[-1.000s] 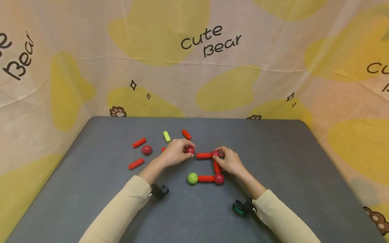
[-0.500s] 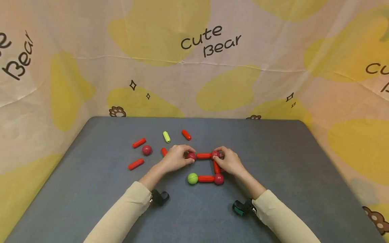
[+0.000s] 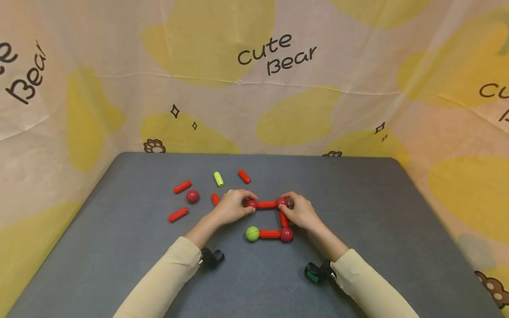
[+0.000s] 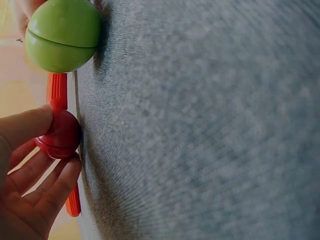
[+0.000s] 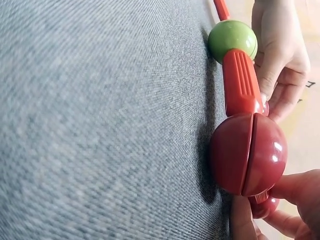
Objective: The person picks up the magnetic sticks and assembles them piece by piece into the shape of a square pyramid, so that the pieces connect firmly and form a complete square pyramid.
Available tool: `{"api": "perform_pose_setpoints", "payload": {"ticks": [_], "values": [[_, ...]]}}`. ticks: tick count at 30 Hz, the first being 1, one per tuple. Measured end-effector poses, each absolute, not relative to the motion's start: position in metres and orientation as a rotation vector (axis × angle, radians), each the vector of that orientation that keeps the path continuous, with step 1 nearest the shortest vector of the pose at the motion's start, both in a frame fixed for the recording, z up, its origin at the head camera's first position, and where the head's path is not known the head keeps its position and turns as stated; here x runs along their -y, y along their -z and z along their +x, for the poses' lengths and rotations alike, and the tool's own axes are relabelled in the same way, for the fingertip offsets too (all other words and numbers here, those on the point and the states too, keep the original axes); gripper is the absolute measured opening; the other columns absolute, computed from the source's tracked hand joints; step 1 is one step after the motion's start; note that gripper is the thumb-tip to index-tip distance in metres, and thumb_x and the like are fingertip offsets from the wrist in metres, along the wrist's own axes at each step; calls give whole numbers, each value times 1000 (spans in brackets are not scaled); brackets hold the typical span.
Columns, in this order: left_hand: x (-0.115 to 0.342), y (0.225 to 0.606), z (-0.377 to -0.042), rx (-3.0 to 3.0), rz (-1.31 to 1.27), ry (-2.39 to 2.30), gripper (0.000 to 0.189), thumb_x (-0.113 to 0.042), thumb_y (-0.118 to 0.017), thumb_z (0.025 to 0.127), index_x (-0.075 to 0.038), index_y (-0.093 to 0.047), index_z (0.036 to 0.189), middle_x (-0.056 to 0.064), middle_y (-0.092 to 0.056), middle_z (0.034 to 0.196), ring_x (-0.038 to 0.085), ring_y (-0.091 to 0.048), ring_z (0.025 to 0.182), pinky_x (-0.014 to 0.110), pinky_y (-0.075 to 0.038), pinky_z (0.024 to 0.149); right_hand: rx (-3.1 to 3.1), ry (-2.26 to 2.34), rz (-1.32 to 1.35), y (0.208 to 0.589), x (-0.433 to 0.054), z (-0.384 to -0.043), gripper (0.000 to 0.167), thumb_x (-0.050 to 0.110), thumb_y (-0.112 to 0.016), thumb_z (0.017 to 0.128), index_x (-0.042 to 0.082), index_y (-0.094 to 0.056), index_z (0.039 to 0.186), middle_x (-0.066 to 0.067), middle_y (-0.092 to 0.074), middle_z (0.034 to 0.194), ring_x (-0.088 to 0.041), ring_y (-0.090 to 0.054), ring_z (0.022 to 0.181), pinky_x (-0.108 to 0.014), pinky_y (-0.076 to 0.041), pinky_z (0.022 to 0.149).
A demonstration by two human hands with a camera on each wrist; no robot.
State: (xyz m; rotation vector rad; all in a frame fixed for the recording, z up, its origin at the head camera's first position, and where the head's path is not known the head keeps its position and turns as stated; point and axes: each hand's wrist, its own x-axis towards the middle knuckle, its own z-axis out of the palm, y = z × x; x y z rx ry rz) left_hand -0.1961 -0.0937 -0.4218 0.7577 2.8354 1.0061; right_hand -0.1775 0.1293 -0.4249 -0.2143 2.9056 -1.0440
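Observation:
In the head view my left hand (image 3: 232,206) pinches a dark red ball (image 4: 61,136) between thumb and fingers. That ball meets the left end of a red rod (image 3: 266,205). At the rod's other end, the fingers of my right hand (image 3: 301,212) grip a second dark red ball (image 3: 282,202). From there another red rod (image 3: 283,219) runs toward me to a near corner ball (image 3: 286,234), also dark red. A third rod (image 3: 270,234) links this corner to a green ball (image 3: 252,234). Fingers partly cover both held balls.
Left of the joined pieces, a loose red ball (image 3: 192,196) lies among several red rods (image 3: 178,215). One red rod (image 3: 215,200) is close behind my left hand. A yellow-green rod (image 3: 218,179) lies farther back on the grey table (image 3: 350,190). Printed cloth surrounds the table.
My left hand has come down and slightly right with its ball, closing the gap to the far red rod. My right hand has stayed in place.

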Motion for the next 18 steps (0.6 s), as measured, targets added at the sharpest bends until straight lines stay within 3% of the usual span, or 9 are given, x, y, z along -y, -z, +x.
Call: {"api": "perform_pose_setpoints", "payload": {"ticks": [10,18], "values": [[93,422,-196,-2837,743,-999,27,-15,-72,77,-10,-68,103,-2,-66,85,9,-57,71,24,-44,65,-2903,1043,-241,426,-131,-178,31,19,-66,84,5,-61,110,-8,-62,88,-20,-53,77,-33,-43,65],[99,416,-191,-2814,725,-1046,31,-15,-72,79,-11,-66,109,2,-66,102,14,-62,86,30,-49,76,-2887,1054,-221,427,-132,-178,31,20,-65,84,6,-61,111,-8,-61,89,-20,-53,77,-32,-43,64]]}}
